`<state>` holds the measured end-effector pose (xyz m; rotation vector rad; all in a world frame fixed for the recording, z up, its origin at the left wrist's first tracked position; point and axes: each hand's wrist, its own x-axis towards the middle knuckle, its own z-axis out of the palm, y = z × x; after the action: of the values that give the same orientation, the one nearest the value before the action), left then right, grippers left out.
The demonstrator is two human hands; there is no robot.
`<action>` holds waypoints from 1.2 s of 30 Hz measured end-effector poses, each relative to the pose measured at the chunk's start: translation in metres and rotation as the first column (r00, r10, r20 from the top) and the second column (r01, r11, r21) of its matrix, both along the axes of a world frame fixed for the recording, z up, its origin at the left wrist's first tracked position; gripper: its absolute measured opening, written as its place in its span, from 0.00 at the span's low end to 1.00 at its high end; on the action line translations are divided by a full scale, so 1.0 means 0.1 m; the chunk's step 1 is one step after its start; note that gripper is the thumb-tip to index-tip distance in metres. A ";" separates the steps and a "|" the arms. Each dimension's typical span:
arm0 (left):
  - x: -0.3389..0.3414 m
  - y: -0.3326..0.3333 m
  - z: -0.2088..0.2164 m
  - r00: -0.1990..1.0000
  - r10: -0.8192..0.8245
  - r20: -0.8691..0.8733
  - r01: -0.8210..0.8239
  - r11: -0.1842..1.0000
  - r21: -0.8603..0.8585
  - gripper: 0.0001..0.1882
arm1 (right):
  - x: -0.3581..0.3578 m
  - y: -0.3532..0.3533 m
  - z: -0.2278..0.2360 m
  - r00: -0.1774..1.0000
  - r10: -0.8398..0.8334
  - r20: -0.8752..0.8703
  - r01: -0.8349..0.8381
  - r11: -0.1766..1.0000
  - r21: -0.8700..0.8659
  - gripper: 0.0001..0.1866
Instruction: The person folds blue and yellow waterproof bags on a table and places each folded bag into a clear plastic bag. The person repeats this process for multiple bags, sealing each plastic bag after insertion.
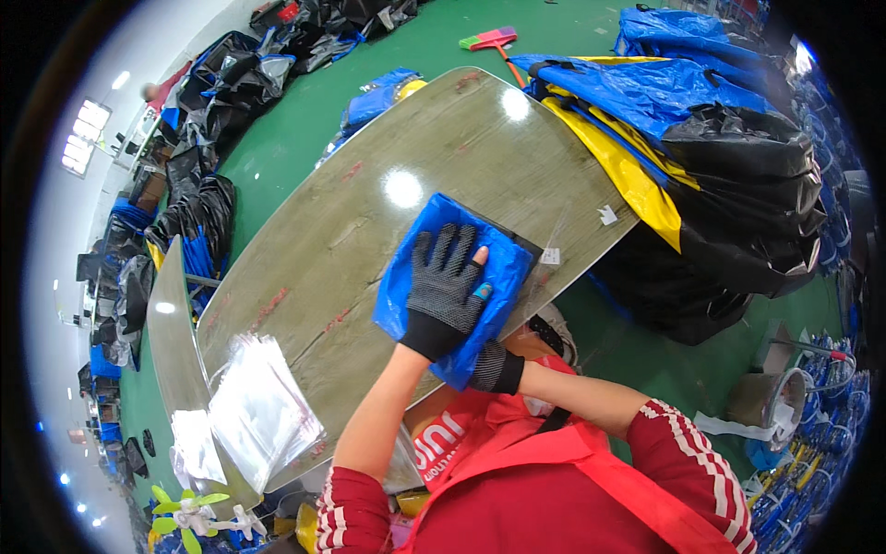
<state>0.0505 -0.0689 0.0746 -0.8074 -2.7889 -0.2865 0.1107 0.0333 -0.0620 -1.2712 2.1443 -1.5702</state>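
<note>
Fingers (444,242) a bit spread, the left hand (447,286) lies flat on the blue bag (504,270), by the near edge of the bench (318,245). The right hand (496,367) is half hidden; I can't tell its grip. Looks like smoothing; next needs steady pressing.

The blue packet (506,277) is a glossy plastic sheet folded into a thick, roughly rectangular bundle, its skin creased and catching the light, with loose, uneven edges. A dark strip shows along its upper right side, running down to the right corner. It lies flat and aslant at the near edge of the surface (305,203), its far end pointing away from the person and its crumpled lower end reaching toward the body; its middle is hidden under the left hand (448,286)
</note>
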 end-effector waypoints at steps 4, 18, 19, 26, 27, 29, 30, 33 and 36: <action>0.04 0.06 -0.15 0.994 0.108 0.026 -0.109 0.991 0.072 0.29 | -0.02 0.59 0.83 0.953 0.079 -0.292 0.035 0.930 0.366 0.21; -0.83 -0.23 -0.36 0.961 0.278 -0.006 -0.275 0.955 0.108 0.24 | -1.39 0.70 0.65 0.732 -0.237 -0.639 0.336 0.941 0.035 0.43; -0.89 -0.31 -0.40 0.947 0.254 0.197 -0.294 0.932 0.212 0.24 | -1.35 0.78 0.62 0.753 -0.183 -0.632 0.286 0.956 0.064 0.43; 0.13 -0.77 -0.73 0.908 -0.044 0.416 -0.236 0.766 0.598 0.19 | -0.85 1.29 0.66 0.717 0.134 -0.684 -0.037 0.987 0.155 0.38; 0.30 -0.74 -0.76 0.911 -0.013 0.413 -0.280 0.716 0.639 0.20 | -0.84 1.32 0.68 0.705 0.194 -0.682 -0.138 0.981 0.136 0.35; 0.55 -0.77 -0.74 0.909 -0.020 0.417 -0.282 0.707 0.649 0.20 | -0.82 1.33 0.70 0.736 0.226 -0.638 -0.133 0.972 0.191 0.28; 0.63 -0.77 -0.71 0.939 -0.029 0.342 -0.214 0.731 0.649 0.21 | -0.83 1.30 0.72 0.691 0.209 -0.692 -0.172 0.977 0.123 0.25; 0.83 -0.90 -0.61 0.963 0.113 0.244 -0.227 0.831 0.508 0.26 | -0.80 1.17 0.77 0.905 0.044 -0.422 0.047 0.978 0.201 0.17; 1.05 -0.82 -0.62 0.959 0.080 0.273 -0.285 0.279 0.917 0.34 | -0.66 0.91 0.80 0.975 -0.132 0.177 0.156 0.979 -0.132 0.20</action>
<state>0.1552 -0.1514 0.0127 -0.1002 -2.0886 -1.8327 0.0443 0.1240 0.0179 -0.9998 2.0914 -1.8500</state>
